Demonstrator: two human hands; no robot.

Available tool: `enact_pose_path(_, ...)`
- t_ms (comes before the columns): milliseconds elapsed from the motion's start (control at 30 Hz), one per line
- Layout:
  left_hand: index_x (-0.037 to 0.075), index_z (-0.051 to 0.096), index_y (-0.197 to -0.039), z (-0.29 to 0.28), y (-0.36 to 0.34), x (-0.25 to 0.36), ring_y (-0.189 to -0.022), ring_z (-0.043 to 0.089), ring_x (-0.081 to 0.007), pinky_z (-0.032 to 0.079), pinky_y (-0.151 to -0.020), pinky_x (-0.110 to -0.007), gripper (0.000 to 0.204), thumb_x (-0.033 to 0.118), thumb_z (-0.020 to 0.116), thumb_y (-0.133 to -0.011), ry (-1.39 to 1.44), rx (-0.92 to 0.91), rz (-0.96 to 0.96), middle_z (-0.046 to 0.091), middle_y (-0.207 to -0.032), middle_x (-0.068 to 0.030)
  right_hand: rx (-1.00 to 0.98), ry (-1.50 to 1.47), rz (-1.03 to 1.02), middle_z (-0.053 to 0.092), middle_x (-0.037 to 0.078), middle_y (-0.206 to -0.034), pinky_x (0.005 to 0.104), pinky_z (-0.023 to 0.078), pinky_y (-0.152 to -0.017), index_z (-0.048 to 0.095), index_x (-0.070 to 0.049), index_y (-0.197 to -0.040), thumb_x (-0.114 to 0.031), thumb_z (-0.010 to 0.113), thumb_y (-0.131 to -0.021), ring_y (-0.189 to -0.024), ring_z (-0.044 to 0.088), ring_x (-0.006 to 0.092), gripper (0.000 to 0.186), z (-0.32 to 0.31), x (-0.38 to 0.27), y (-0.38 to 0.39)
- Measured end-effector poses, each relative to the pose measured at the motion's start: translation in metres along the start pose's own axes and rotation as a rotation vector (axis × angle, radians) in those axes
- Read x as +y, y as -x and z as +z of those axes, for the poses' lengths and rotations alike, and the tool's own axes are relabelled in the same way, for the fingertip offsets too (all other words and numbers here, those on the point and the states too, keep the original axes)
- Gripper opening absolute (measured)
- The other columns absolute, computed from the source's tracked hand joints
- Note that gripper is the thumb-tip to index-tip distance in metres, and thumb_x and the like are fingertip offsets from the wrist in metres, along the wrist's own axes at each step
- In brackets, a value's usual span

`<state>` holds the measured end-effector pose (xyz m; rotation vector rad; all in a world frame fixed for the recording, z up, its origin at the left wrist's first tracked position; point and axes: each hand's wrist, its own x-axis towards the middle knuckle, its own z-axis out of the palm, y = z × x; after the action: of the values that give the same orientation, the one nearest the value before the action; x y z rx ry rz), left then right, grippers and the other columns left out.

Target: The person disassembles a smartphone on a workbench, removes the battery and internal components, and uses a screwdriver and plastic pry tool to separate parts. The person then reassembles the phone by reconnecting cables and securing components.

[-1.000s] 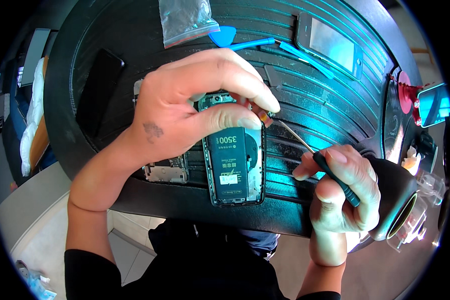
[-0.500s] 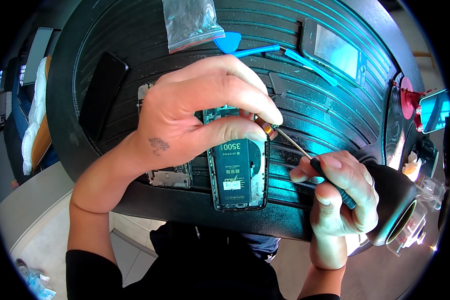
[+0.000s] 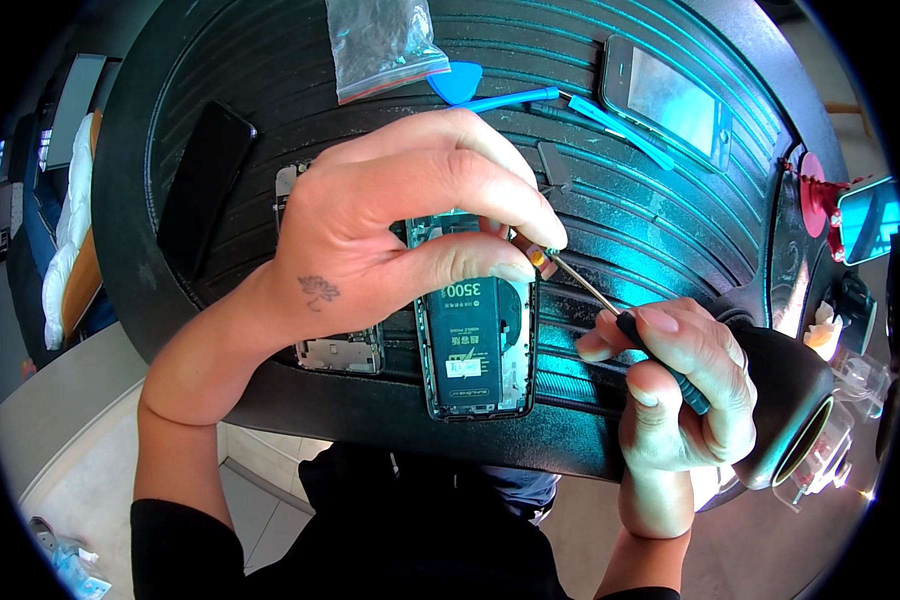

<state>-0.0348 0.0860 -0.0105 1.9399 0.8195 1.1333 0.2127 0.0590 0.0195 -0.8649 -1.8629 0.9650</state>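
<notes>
Between the thumb and index finger of my left hand (image 3: 400, 215) a small phone part with a copper-coloured piece (image 3: 537, 257) is pinched. My right hand (image 3: 685, 385) grips a thin screwdriver (image 3: 660, 357) by its dark handle, and the metal tip touches or nearly touches that small part. Under my left hand lies an opened phone (image 3: 470, 345) with a black battery inside; its upper end is partly hidden by my fingers. A second phone frame (image 3: 340, 355) lies to its left, mostly covered by my hand and wrist.
A dark phone (image 3: 207, 185) rests at left. At the back are a clear zip bag (image 3: 382, 45), a blue triangular pick (image 3: 456, 84), blue pry tools (image 3: 625, 135) and a phone with a lit-looking screen (image 3: 670, 100). A red suction cup (image 3: 816, 197) stands at the right edge.
Almost nothing differs. My right hand and the screwdriver have shifted very slightly, while my left hand keeps its pinch on the small part.
</notes>
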Motion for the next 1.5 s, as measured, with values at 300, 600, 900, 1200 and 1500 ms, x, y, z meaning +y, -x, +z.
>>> enact_pose_path(300, -0.001, 0.071, -0.101, 0.0, 0.001, 0.0, -0.079, 0.066, -0.0189, 0.053, -0.069, -0.028, 0.024, 0.007, 0.08, -0.08, 0.007, 0.004, 0.004, 0.067, -0.094, -0.0149, -0.017, 0.031, -0.017, 0.071, 0.014, -0.092, 0.0322, 0.059, -0.065, 0.068, 0.003, -0.113, -0.007, 0.085, -0.071, -0.077, 0.073, 0.0254, 0.046, -0.001, -0.002, 0.0)
enact_pose_path(600, -0.004, 0.071, -0.103, 0.001, 0.003, 0.001, -0.074, 0.064, -0.0179, 0.052, -0.065, -0.027, 0.028, 0.009, 0.081, -0.08, 0.028, 0.006, 0.002, 0.065, -0.095, -0.0157, 0.027, 0.138, -0.03, 0.07, 0.016, -0.081, 0.03, 0.054, -0.064, 0.064, 0.001, -0.111, -0.027, 0.067, -0.096, -0.067, 0.069, 0.0241, 0.032, 0.005, -0.002, 0.002)
enact_pose_path(900, -0.003, 0.071, -0.103, 0.0, 0.002, 0.006, -0.074, 0.063, -0.0189, 0.05, -0.064, -0.028, 0.03, 0.007, 0.083, -0.077, -0.108, 0.009, 0.021, 0.066, -0.092, -0.0141, 0.013, 0.14, -0.029, 0.069, 0.016, -0.085, 0.0321, 0.056, -0.066, 0.064, 0.002, -0.111, -0.016, 0.07, -0.093, -0.071, 0.07, 0.025, 0.026, 0.005, -0.004, 0.002)
enact_pose_path(1200, -0.002, 0.072, -0.1, 0.002, 0.004, 0.006, -0.075, 0.06, -0.0218, 0.048, -0.071, -0.035, 0.033, 0.004, 0.085, -0.07, -0.328, 0.048, 0.128, 0.066, -0.091, -0.0129, 0.042, 0.237, 0.002, 0.071, 0.019, -0.088, 0.0333, 0.06, -0.071, 0.066, 0.005, -0.11, 0.01, 0.073, -0.084, -0.075, 0.072, 0.025, 0.027, 0.014, -0.007, 0.003)
enact_pose_path(1500, -0.002, 0.072, -0.101, 0.0, 0.005, 0.003, -0.076, 0.061, -0.022, 0.048, -0.073, -0.037, 0.035, 0.005, 0.086, -0.07, -0.387, 0.046, 0.155, 0.066, -0.091, -0.0122, 0.098, -0.07, 0.155, 0.072, 0.025, -0.088, 0.0352, 0.061, -0.068, 0.06, 0.011, -0.111, 0.001, 0.065, -0.094, -0.069, 0.072, 0.0253, 0.02, 0.019, 0.01, 0.007)
